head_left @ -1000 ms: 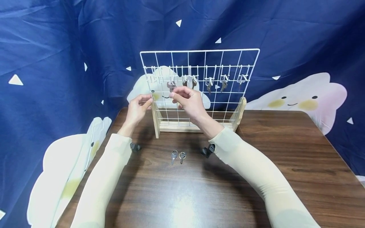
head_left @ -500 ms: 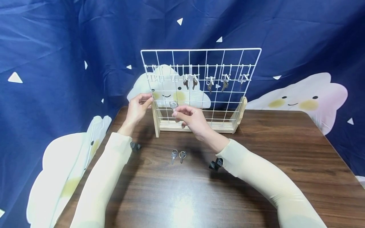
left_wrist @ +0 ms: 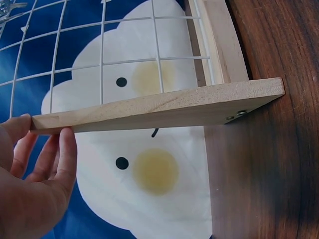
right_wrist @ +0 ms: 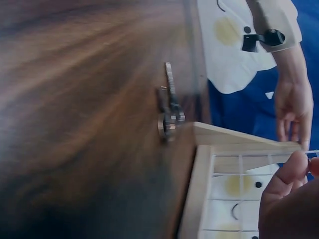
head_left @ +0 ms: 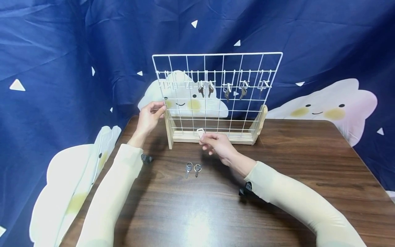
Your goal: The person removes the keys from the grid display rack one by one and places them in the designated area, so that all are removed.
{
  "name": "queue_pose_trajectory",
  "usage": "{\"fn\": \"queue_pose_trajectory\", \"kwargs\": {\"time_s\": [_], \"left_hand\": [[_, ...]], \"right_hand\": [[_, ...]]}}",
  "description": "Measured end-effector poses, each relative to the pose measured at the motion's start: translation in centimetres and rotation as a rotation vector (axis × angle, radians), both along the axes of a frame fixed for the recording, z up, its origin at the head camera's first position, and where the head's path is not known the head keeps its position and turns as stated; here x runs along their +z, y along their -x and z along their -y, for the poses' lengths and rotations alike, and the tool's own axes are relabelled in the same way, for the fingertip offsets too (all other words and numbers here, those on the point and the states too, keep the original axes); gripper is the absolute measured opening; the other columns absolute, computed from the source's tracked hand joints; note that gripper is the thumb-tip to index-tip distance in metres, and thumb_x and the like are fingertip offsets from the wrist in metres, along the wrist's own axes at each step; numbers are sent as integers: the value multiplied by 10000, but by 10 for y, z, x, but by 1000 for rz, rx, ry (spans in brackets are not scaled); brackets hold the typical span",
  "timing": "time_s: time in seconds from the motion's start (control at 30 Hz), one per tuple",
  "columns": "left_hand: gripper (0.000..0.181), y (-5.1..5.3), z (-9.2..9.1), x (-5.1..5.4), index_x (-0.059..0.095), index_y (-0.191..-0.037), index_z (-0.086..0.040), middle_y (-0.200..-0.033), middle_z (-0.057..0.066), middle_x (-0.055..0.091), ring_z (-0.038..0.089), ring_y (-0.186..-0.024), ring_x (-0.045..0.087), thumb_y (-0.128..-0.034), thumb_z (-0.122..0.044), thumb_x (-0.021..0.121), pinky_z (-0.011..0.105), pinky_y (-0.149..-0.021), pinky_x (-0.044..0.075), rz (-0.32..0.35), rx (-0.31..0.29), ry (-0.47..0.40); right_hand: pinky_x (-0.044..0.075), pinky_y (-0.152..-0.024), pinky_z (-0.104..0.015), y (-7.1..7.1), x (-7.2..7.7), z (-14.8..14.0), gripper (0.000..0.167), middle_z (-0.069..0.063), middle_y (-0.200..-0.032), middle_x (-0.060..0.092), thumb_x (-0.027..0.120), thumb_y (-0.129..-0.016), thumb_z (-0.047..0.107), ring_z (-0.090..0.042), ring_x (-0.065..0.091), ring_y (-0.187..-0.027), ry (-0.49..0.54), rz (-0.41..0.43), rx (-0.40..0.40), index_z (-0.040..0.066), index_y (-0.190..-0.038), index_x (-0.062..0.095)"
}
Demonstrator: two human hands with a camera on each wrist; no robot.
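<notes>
A white wire grid rack (head_left: 217,54) on a wooden stand stands on the table. My left hand (head_left: 148,118) pinches the top of the stand's left wooden side piece (left_wrist: 164,107), thumb on one face and fingers on the other. Low in front of the grid, my right hand (head_left: 219,145) pinches a small shiny key (head_left: 201,131) between thumb and fingertips; the fingers partly hide it. Two more keys lie side by side on the table below: a left key (head_left: 188,168) and a right key (head_left: 197,169), each with a ring.
Several keys hang from hooks on the grid's middle and right, among them a dark key (head_left: 211,90) and a silver key (head_left: 243,91). Bare hooks (head_left: 171,84) show at the left. A blue cloud-patterned curtain (head_left: 117,41) hangs behind the brown table (head_left: 308,171).
My right hand has come down from hook height toward the rack's wooden base and a little to the right, carrying the key. The left hand keeps its place on the stand.
</notes>
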State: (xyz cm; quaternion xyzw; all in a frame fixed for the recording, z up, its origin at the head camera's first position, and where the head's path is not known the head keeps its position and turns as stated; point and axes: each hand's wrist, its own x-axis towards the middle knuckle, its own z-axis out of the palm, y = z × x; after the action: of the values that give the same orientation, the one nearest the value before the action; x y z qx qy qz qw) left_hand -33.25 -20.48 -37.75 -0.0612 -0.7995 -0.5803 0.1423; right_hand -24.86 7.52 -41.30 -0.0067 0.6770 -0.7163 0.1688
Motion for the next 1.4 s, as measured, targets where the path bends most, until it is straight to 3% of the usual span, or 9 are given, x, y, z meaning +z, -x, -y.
{"fn": "queue_pose_trajectory", "kwargs": {"time_s": [0.17,0.47,0.6,0.83,1.2,1.4], "left_hand": [[347,-4,-1,4,663,-1225,5,-1256,196,688,289,-1057,702,-949,-202,697,268,-828,651,19,-8,1],[321,-22,-11,26,634,-1236,71,-1271,249,663,320,-1071,696,-967,-102,654,442,-917,628,30,-7,28],[335,-16,-8,18,636,-1245,55,-1285,233,661,341,-1092,689,-965,-128,664,391,-897,640,39,-12,17],[355,-1,-1,1,660,-1234,-9,-1284,184,675,196,-1023,714,-951,-221,694,386,-898,640,22,7,13],[333,0,0,0,670,-1212,-17,-1255,177,692,176,-987,720,-951,-222,695,274,-825,653,-2,16,28],[361,-1,0,0,662,-1225,-5,-1270,184,684,264,-1051,714,-950,-238,696,294,-849,651,1,5,30]], "right_hand": [[452,-468,-122,-3,-19,-9,342,64,-819,729,664,-949,134,-40,627,-658,-25,99,13,-19,-1249,604],[479,-459,-111,-15,-44,-18,397,60,-796,737,647,-950,80,-13,613,-620,-11,225,62,-71,-1303,549],[515,-481,-111,-23,-50,-20,397,42,-791,733,645,-945,62,-15,616,-614,3,269,92,-87,-1297,537],[599,-576,-132,-32,-59,-21,354,-12,-799,744,619,-947,18,-25,641,-609,45,312,110,-116,-1263,532],[644,-666,-181,-38,-67,-22,346,-63,-777,751,594,-964,6,-71,701,-628,64,375,134,-172,-1255,531],[650,-676,-199,-39,-69,-23,338,-86,-793,758,584,-976,24,-106,723,-652,49,407,147,-154,-1261,543]]}}
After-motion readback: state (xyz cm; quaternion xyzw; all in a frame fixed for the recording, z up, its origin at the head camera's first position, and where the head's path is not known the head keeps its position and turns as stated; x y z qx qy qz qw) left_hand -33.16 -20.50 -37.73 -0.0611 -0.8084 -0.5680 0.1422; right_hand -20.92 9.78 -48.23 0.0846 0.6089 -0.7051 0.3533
